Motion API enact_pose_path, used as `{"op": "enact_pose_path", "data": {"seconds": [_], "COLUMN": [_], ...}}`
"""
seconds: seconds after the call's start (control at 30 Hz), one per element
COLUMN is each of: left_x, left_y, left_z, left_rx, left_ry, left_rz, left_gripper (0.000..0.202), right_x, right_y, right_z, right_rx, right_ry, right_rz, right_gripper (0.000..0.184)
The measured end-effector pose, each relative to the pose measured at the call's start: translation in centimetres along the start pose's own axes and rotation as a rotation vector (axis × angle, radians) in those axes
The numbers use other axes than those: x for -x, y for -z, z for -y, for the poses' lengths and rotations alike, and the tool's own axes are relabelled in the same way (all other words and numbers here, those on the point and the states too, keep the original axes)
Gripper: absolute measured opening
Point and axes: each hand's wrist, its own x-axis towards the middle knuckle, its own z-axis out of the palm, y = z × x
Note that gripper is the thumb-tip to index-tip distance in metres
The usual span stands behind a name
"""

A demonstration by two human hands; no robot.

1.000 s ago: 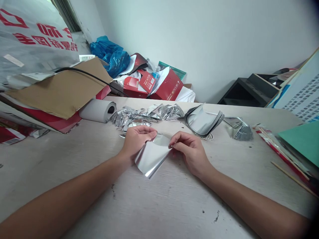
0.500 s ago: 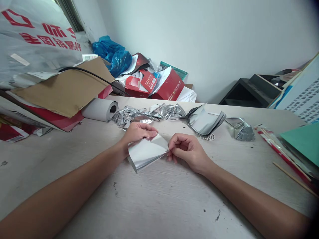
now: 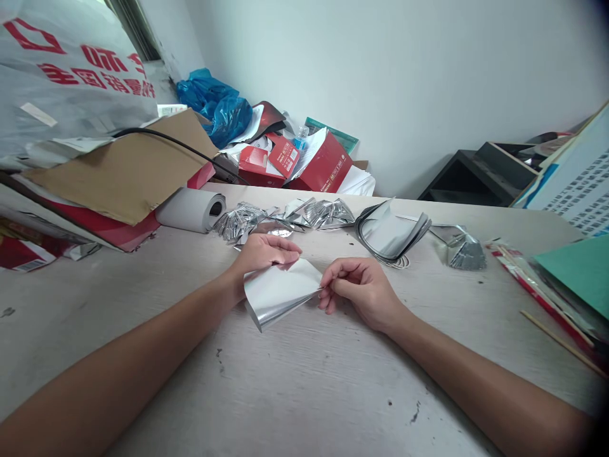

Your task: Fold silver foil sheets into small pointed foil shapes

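Note:
A folded silver foil sheet is held between my hands just over the table. My left hand pinches its upper edge, thumb on top. At the sheet's right corner, my right hand has thumb and index finger closed on the foil. The lower edge curls over in layers toward me. Beyond my hands lie crumpled, pleated silver foil pieces and a stack of curved silver sheets with thin cord loops under it. Farther right is another pleated foil piece.
A white paper roll lies at the back left beside cardboard. Red boxes and a blue plastic bag are piled behind the table. On the right are a green folder and a thin wooden stick.
My right fingers have shifted slightly at the foil's right corner, and the creases there look smoother. My left hand has stayed almost where it was.

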Motion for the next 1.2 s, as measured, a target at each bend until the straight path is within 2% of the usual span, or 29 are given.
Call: {"op": "enact_pose_path", "data": {"seconds": [0.27,0.7,1.03,1.2], "left_x": [0.09,0.09,0.02,0.16], "left_y": [0.14,0.16,-0.28,-0.28], "left_z": [-0.01,0.04,-0.19,-0.09], "left_rx": [0.009,-0.007,0.020,0.028], "left_ry": [0.001,0.002,-0.026,-0.028], "left_rz": [0.023,0.021,0.016,0.019], "left_gripper": [0.030,0.027,0.019,0.021], "right_x": [-0.04,-0.17,-0.05,-0.08], "right_y": [0.47,0.53,0.20,0.21], "right_z": [-0.41,-0.53,-0.33,-0.37], "right_rx": [-0.028,-0.035,0.054,0.055], "right_ry": [0.098,0.073,0.019,0.014], "right_rz": [0.070,0.091,0.093,0.081], "right_gripper": [0.017,0.012,0.012,0.010]}}
